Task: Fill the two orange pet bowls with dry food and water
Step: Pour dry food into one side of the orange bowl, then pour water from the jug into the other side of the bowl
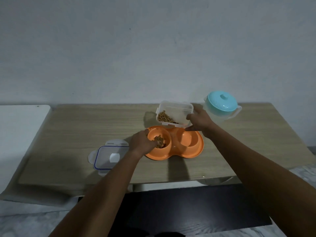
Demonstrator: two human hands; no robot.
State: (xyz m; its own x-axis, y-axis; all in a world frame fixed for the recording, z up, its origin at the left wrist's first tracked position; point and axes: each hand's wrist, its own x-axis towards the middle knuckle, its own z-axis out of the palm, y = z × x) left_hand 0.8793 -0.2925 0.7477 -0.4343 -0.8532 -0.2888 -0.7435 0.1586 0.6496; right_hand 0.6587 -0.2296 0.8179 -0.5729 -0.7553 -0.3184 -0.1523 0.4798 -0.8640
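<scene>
An orange double pet bowl [193,153] sits mid-table. Its left bowl [166,134] holds some brown dry food [159,140]; its right bowl [188,139] looks empty. My left hand [142,142] rests at the left bowl's rim, fingers in the kibble. My right hand [199,121] grips the right side of a clear food container [174,112], tilted just behind the bowls with kibble inside. A clear water jug with a turquoise lid [221,104] stands upright to the right, behind my right hand.
The container's clear lid with a blue seal [109,157] lies flat on the wooden table [85,130], left of the bowls. A white surface [20,127] adjoins the table's left end. The wall rises right behind the table.
</scene>
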